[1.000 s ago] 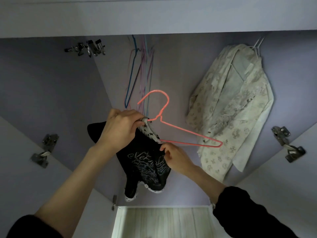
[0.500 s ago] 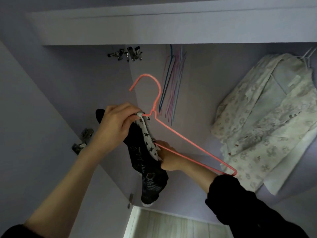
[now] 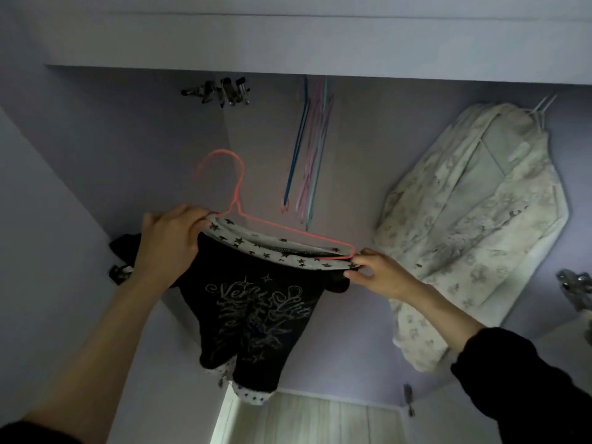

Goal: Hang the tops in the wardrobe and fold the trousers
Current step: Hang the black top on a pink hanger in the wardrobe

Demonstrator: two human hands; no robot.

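Note:
A black top (image 3: pixel 256 312) with silver lettering and a white star-print neckline hangs on a pink wire hanger (image 3: pixel 238 200) inside the open wardrobe. My left hand (image 3: pixel 169 238) grips the left end of the neckline at the hanger's shoulder. My right hand (image 3: pixel 374 274) pinches the right end of the neckline at the hanger's right tip. The neckline is stretched wide between both hands. The hanger's hook points up and touches nothing.
A cream lace jacket (image 3: pixel 474 225) hangs at the right on white hangers. Several bare coloured wire hangers (image 3: pixel 309 155) hang at the back centre. Door hinges (image 3: pixel 221 91) sit at the top. A hinge (image 3: pixel 576 286) marks the right door. Pale floor (image 3: pixel 320 421) shows below.
My right hand has slid right along the hanger, pulling the neckline over its right end. The top now spreads across the hanger instead of bunching at the left.

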